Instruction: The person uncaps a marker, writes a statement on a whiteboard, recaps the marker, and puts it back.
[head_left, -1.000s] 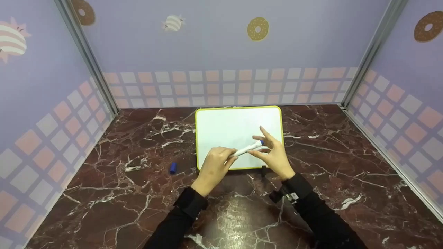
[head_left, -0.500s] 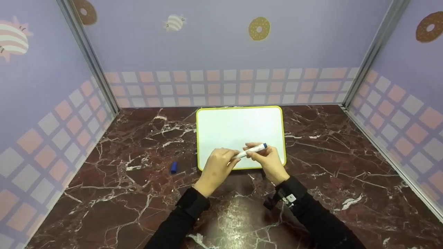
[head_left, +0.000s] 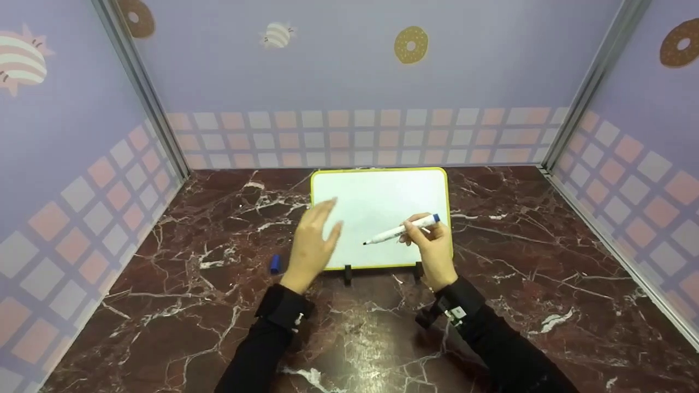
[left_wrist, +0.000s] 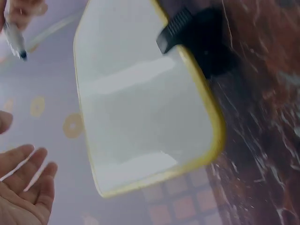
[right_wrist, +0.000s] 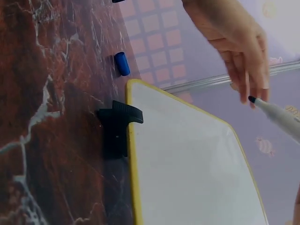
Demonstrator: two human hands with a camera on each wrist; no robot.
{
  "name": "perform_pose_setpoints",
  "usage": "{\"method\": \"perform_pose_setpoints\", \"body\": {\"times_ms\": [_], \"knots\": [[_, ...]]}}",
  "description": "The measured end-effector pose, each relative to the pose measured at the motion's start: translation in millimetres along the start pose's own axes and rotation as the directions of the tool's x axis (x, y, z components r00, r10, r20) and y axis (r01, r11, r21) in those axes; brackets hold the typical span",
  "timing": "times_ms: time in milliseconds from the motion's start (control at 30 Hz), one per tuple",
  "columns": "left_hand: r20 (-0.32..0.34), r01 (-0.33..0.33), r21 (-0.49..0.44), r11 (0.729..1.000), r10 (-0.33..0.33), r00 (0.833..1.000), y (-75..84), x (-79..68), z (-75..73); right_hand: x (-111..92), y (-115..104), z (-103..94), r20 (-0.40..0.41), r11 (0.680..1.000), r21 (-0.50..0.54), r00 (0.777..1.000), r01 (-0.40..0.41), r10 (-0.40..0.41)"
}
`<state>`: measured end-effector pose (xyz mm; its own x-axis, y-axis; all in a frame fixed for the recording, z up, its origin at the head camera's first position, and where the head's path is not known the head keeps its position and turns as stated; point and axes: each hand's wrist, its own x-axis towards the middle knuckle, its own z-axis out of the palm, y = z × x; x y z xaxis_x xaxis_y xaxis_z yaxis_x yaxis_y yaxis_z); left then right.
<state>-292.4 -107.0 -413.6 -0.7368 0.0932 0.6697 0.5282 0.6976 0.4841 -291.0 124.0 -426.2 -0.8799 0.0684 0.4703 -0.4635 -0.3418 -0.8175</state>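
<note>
A white marker [head_left: 389,235] with a blue end and its dark tip bare slants in front of the whiteboard [head_left: 371,202]. My right hand [head_left: 435,251] pinches it between thumb and fingers, the tip pointing left. My left hand [head_left: 310,244] holds nothing; its fingers stretch up and apart over the board's left edge. In the right wrist view the marker [right_wrist: 281,118] shows its tip close to the left hand's fingers [right_wrist: 256,70]. The blue cap [head_left: 275,264] lies on the table left of the board, beside my left wrist.
Black stand feet [head_left: 348,274] grip the yellow-rimmed board's lower edge, and it leans back on the dark marbled table [head_left: 229,327]. Patterned lilac wall panels [head_left: 349,82] close off the back and both sides.
My left hand has let go of the marker and moved left, fingers spreading. The right hand now carries the marker alone, with its tip in sight. The cap has stayed put.
</note>
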Motion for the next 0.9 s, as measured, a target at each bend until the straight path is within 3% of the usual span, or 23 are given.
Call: {"method": "perform_pose_setpoints", "body": {"times_ms": [67,167,267,400,500,733,900], "knots": [[-0.001,0.083,-0.014,0.996,-0.083,0.997,-9.8,0.9,-4.4,2,0,1.5,0.000,0.998,0.001,0.998,0.057,-0.057],[0.051,0.205,-0.032,0.978,-0.203,0.978,-23.1,-1.6,-9.4,5,1,6.7,0.035,0.987,0.007,0.987,0.159,-0.159],[0.148,0.326,-0.052,0.944,-0.315,0.937,-33.2,-5.4,-12.2,9,5,13.8,0.093,0.964,0.018,0.960,0.264,-0.265],[0.249,0.429,-0.074,0.900,-0.400,0.882,-42.6,-7.7,-12.6,14,16,23.4,0.172,0.938,-0.001,0.924,0.348,-0.342],[0.272,0.463,-0.092,0.882,-0.425,0.863,-47.6,-8.6,-11.8,16,25,31.3,0.205,0.938,-0.035,0.921,0.345,-0.331],[0.290,0.493,-0.135,0.859,-0.442,0.849,-54.0,-9.5,-6.6,20,47,51.2,0.171,0.950,-0.172,0.958,0.259,-0.230],[0.283,0.501,-0.164,0.850,-0.446,0.849,-55.6,-10.2,-5.9,26,55,68.5,0.177,0.928,-0.260,0.958,0.266,-0.225]]}}
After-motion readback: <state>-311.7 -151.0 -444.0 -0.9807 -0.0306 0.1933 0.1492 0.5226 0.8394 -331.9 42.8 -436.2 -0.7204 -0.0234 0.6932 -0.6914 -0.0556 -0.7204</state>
